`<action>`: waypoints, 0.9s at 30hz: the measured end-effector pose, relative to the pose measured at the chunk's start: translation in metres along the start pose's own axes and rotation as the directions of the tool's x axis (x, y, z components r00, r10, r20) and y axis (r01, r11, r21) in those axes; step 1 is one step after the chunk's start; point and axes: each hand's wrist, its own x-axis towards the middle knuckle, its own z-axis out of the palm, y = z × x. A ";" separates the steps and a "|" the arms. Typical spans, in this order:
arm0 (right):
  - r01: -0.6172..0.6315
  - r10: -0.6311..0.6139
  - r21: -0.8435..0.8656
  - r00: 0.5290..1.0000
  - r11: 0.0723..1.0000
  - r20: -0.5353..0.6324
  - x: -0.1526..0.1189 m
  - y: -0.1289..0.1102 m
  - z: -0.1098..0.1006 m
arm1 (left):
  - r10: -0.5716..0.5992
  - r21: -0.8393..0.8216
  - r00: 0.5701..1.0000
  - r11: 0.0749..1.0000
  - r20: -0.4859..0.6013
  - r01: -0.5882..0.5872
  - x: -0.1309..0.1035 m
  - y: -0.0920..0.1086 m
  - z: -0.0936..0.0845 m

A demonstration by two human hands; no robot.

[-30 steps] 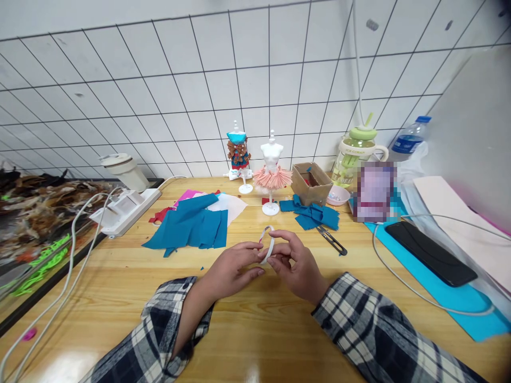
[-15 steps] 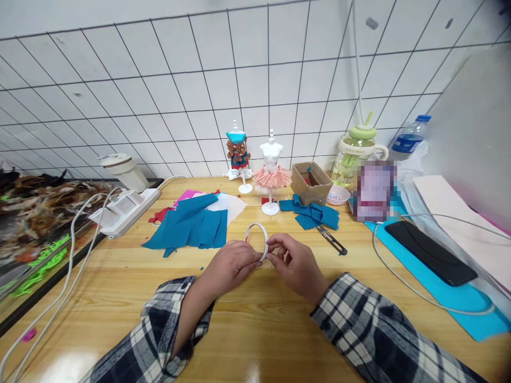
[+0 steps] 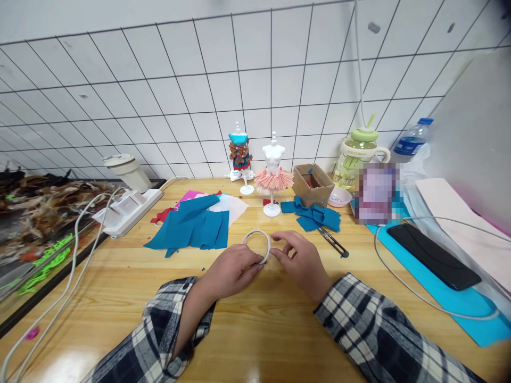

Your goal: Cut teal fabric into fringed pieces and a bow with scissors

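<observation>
A thin white ring that looks like a nearly used-up roll of tape (image 3: 268, 246) stands on edge above the wooden table. My left hand (image 3: 235, 268) is closed on its lower rim, thumb and fingers pinching it. My right hand (image 3: 297, 260) is just right of the roll, thumb and forefinger parted, their tips close to its outer edge; whether they touch it I cannot tell. Beyond my left hand lie teal fabric pieces (image 3: 195, 226). Small scissors or thread snips (image 3: 334, 243) lie past my right hand, beside more folded teal fabric (image 3: 319, 215).
Behind stand a small mannequin in a pink pleated skirt (image 3: 274, 178) and another dressed one (image 3: 239, 151). Right of them are a cardboard box (image 3: 313, 186), a pink bowl (image 3: 339, 197), a drink jug (image 3: 353, 154) and a phone (image 3: 433, 256). A power strip (image 3: 131, 213) with cables is left.
My right thumb and forefinger have come away from the roll's edge and parted slightly. The roll has turned a little in my left hand, which keeps its grip.
</observation>
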 end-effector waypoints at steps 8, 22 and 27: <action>0.048 -0.049 -0.087 0.999 0.995 -0.015 0.001 0.000 -0.005 | -0.151 -0.091 0.987 0.985 -0.048 0.147 -0.001 0.001 -0.008; 0.581 -0.602 -0.199 0.797 0.789 -0.061 -0.011 -0.012 -0.002 | -0.342 -0.479 0.935 0.839 -0.098 0.257 0.004 0.018 -0.008; 0.562 -0.581 -0.151 0.796 0.813 -0.167 -0.017 -0.013 -0.004 | -0.425 -0.574 0.896 0.769 -0.130 0.282 0.004 0.006 -0.009</action>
